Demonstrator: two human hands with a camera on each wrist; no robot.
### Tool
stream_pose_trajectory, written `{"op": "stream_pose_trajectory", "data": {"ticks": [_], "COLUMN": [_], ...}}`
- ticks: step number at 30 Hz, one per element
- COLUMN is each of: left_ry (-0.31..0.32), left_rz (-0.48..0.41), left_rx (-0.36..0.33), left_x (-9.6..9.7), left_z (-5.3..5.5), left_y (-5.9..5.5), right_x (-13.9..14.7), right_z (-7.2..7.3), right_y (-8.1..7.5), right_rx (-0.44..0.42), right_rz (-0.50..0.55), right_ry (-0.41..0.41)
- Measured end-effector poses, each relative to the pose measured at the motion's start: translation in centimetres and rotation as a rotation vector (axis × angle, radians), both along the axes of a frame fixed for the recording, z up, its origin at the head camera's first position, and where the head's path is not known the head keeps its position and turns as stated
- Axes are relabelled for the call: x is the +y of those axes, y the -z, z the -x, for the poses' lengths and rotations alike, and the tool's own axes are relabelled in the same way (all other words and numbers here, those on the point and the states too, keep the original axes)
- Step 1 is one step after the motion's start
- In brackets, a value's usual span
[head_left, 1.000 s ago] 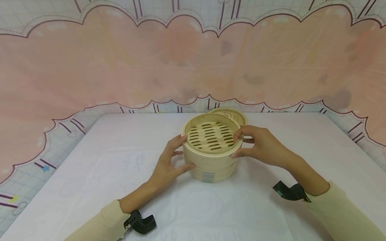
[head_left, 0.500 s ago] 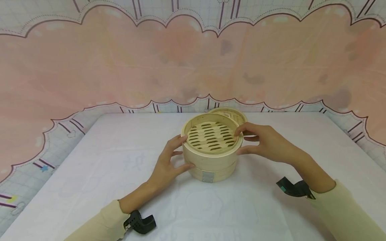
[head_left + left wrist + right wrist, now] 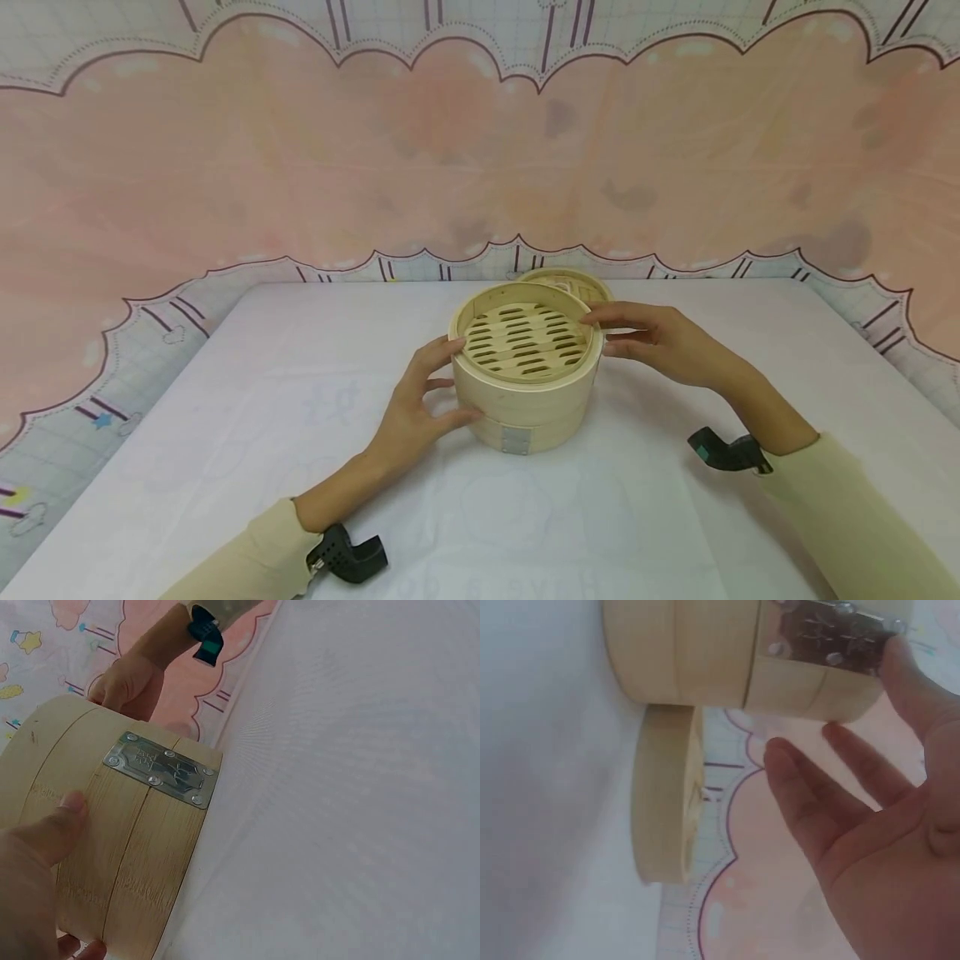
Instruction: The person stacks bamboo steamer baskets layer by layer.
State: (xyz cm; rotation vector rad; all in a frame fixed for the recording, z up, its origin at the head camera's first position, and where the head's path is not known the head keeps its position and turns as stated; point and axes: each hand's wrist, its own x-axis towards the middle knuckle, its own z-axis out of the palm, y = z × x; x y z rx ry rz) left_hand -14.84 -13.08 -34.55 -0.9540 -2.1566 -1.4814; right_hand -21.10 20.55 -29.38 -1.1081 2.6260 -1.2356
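Steamer [image 3: 525,408] stands upright, axis vertical, uncovered top upward; left fingers [image 3: 435,355] grip it, right fingers [image 3: 626,314] spread wide

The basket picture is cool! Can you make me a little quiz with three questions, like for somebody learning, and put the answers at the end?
1. True or false: the left hand is touching the basket.
2. Pick one. In the head view, where is the silver plate?
A) on a sleeve
B) low on the basket's front
C) on the table
3. Fill in the gap: in the head view, the lid lies ___ the basket.

Key: 1 true; 2 B; 3 behind.
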Motion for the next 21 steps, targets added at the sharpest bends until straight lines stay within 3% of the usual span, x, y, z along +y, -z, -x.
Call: {"op": "stream_pose_trajectory", "data": {"ticks": [5,12,21], "left_ry": [0.003,-0.012,-0.011], "left_rz": [0.014,-0.001,0.004], "left_rx": [-0.003,0.006,-0.018], "left_x": [-0.1,-0.6,-0.7], "left_z": [0.2,1.8,1.9], "left_y": [0.3,2.8,3.2], "right_x": [0.1,-0.2,-0.2], "right_z": [0.5,0.5,0.2], "right_y": [0.9,1.1,0.9], "right_rx": [-0.027,-0.016,0.041], "right_rz": [0.033,0.040,0.019], "right_ry": [-0.015,-0.002,-0.011]}}
